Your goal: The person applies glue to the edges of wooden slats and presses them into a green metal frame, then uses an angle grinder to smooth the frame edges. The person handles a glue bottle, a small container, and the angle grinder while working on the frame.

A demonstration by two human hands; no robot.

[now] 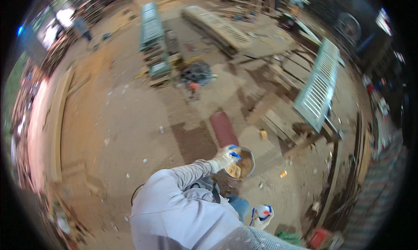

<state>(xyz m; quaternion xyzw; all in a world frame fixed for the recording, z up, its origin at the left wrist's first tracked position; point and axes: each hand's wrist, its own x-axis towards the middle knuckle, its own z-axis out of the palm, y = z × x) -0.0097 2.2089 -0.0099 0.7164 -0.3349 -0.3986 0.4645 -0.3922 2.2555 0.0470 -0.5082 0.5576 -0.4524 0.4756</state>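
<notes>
My left hand point(225, 158), in a white glove with blue fingertips, is curled at the left rim of a round metal bucket point(252, 166). Brown stuff lies inside the bucket, along with a pale yellow lump point(234, 170) close under the glove. Lower and to the right, my right hand point(260, 223) wears the same kind of glove. Its fingers wrap round a small white container point(262, 210) with a red spot on it; the container's exact kind is not clear.
A dark red roll-shaped object point(223, 128) lies ahead of the bucket. Pale green louvred panels rest on supports at the right point(320, 84) and far left point(151, 25). A black heap point(197, 72) sits between. Wooden beams point(61, 123) and small litter lie on the dusty floor.
</notes>
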